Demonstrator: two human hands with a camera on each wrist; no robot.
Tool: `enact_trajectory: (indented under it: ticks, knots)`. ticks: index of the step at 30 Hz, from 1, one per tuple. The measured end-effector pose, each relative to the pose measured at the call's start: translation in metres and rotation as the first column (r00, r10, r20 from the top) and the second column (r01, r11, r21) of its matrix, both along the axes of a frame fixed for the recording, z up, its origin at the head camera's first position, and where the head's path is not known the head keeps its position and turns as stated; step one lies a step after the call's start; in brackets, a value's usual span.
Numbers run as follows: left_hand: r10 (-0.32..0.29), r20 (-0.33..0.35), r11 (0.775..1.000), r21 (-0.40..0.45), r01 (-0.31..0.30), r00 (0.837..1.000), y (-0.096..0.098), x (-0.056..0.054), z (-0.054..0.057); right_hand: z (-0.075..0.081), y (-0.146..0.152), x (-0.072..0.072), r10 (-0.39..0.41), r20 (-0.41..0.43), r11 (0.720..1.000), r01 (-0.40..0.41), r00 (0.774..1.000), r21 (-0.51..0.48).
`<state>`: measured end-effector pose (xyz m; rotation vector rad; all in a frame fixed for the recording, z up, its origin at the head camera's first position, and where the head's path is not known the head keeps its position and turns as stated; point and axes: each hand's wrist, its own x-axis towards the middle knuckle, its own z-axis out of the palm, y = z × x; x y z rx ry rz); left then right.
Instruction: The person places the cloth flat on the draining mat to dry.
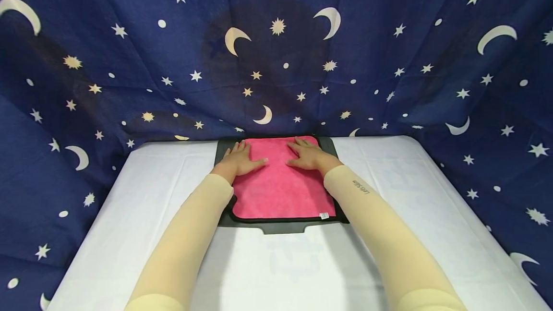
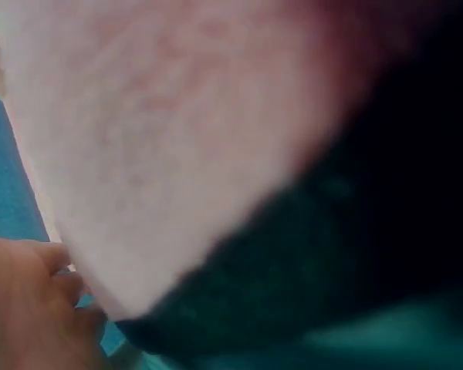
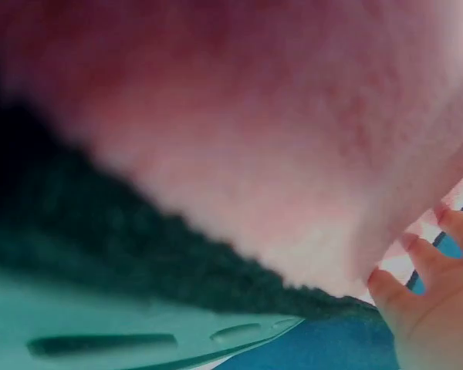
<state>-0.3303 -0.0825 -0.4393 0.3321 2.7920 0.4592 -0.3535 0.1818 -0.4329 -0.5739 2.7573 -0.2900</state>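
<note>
A pink towel [image 1: 281, 188] with a black border and a small white tag [image 1: 324, 216] lies spread over a dark grey board [image 1: 282, 228]. My left hand [image 1: 241, 159] rests on its upper left part, fingers extended toward the far edge and thumb pointing inward. Opposite it, my right hand [image 1: 306, 155] lies with spread fingers on the upper right part. Both wrist views show the towel's surface up close and blurred. The left fingers [image 2: 69, 293] and right fingers [image 3: 428, 258] reach its far side there.
The board sits at the far edge of a table covered in white cloth [image 1: 168, 172]. Behind and at both sides hangs a dark blue curtain [image 1: 276, 95] printed with moons and stars. Slots [image 3: 100, 344] show along the board's side in the right wrist view.
</note>
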Motion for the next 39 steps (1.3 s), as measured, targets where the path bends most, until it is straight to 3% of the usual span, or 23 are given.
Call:
enact_trajectory:
  ticks: [7,12,16,20,23,26,33,39]
  knots:
    - [-0.002,0.064,0.999,0.041,-0.001,0.998,-0.007,-0.002,0.001,-0.001,0.005,-0.003,-0.109,0.051,0.994,0.11,0.993,-0.005]
    - [-0.027,0.112,0.996,0.083,0.018,0.993,-0.018,-0.003,0.009,0.0,0.012,-0.007,-0.163,0.048,0.986,0.165,0.985,-0.031]
    - [-0.061,0.157,0.993,0.105,0.045,0.986,-0.024,-0.001,0.02,0.006,0.017,-0.01,-0.143,0.048,0.989,0.144,0.989,-0.024]
    - [-0.086,0.112,0.992,0.105,0.074,0.99,-0.019,-0.001,0.027,0.015,0.014,-0.009,-0.09,0.025,0.996,0.091,0.996,-0.025]
    - [-0.089,0.068,0.994,0.075,0.084,0.994,-0.009,-0.002,0.024,0.018,0.003,-0.007,-0.041,0.02,0.999,0.042,0.999,-0.026]
    - [-0.084,0.074,0.996,0.008,0.084,0.994,0.002,-0.002,0.019,0.017,-0.011,-0.003,-0.016,0.051,1.0,0.016,0.999,0.006]
    - [-0.049,0.116,0.995,-0.075,0.058,0.992,0.007,0.003,0.013,0.008,-0.018,0.001,-0.116,0.104,0.988,0.104,0.988,0.114]
    - [-0.055,0.087,0.987,-0.144,0.067,0.995,0.003,0.008,0.012,0.008,-0.001,0.001,-0.142,0.135,0.986,0.129,0.981,0.102]
